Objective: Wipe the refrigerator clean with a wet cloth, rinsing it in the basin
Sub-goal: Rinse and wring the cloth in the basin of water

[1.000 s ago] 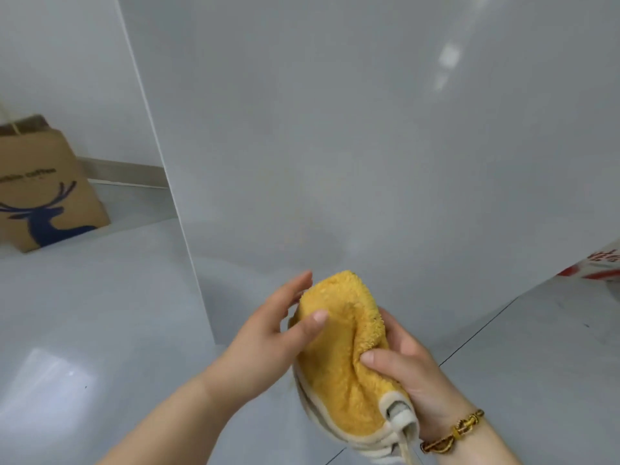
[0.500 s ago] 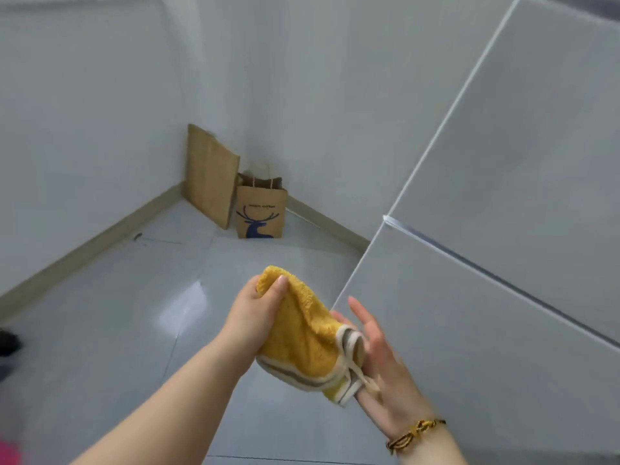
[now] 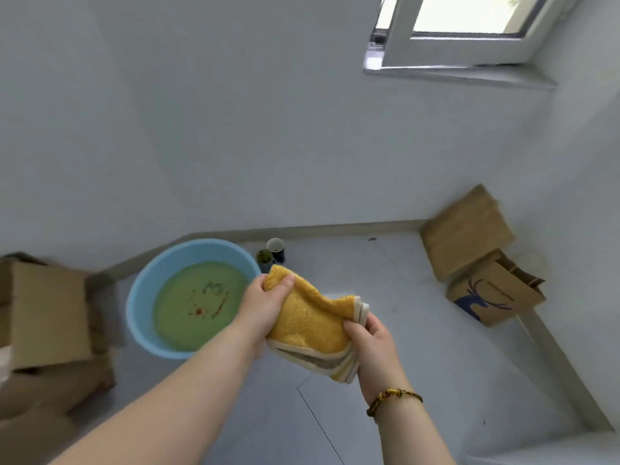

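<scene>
A yellow terry cloth (image 3: 310,325) with a beige border hangs between both hands above the grey floor. My left hand (image 3: 265,305) grips its upper left corner, thumb on top. My right hand (image 3: 372,344) holds its right edge, fingers curled around the border. A light blue basin (image 3: 142,297) with greenish water stands on the floor just left of the cloth, against the wall. The refrigerator is out of view.
Cardboard boxes (image 3: 43,313) sit left of the basin. Two small cups (image 3: 271,253) stand by the baseboard behind the cloth. Brown paper bags (image 3: 486,263) lean in the right corner. A window (image 3: 463,31) is open at the upper right.
The view has swung left from the refrigerator to the basin by the wall. My right hand, open under the cloth half a second ago, now grips its edge; the left hand keeps hold.
</scene>
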The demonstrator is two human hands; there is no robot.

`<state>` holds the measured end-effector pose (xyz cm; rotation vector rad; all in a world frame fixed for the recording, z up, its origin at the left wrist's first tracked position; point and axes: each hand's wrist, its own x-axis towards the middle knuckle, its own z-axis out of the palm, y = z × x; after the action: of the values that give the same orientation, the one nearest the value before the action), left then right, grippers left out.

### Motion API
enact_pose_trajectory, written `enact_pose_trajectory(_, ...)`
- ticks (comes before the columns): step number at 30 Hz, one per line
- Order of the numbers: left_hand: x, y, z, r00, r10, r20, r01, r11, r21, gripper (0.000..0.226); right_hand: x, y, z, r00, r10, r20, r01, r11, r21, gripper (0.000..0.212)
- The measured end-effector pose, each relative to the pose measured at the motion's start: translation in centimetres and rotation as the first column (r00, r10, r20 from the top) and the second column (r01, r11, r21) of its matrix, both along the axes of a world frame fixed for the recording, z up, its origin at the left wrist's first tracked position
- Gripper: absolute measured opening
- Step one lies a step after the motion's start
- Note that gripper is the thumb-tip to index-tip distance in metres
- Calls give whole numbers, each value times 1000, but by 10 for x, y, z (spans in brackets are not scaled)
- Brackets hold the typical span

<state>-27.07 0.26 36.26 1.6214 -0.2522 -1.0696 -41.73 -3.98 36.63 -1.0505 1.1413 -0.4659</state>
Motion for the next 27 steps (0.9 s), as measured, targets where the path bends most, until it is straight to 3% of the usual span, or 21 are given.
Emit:
enact_pose_trajectory(6,141,30,-50,984,108,144,-125,985,121,15,151,4,-41,996,88,-25,-86,993,80,18)
enact_pose_trajectory(13,230,38,-175,937,178,300,-275,905,324,15,271,-15,-178,944,303,-131,-286,949,130,11)
enact_pose_trajectory(16,256,41,-248,898,255,359,-391,837,382,19,308,-17,-249,886,432,-170,-417,901,120,11)
enact_pose_trajectory(20,283,29,-344,873,177,455,-414,762,498,31,343,-29,-338,833,501,-237,-498,864,73,12)
enact_pose_trajectory(24,308,14,-423,878,150,455,-393,768,506,38,379,-45,-412,765,528,-368,-579,814,-35,13)
enact_pose_trajectory(27,332,11,-477,873,122,473,-383,771,509,38,404,-46,-464,645,605,-466,-714,695,-85,33)
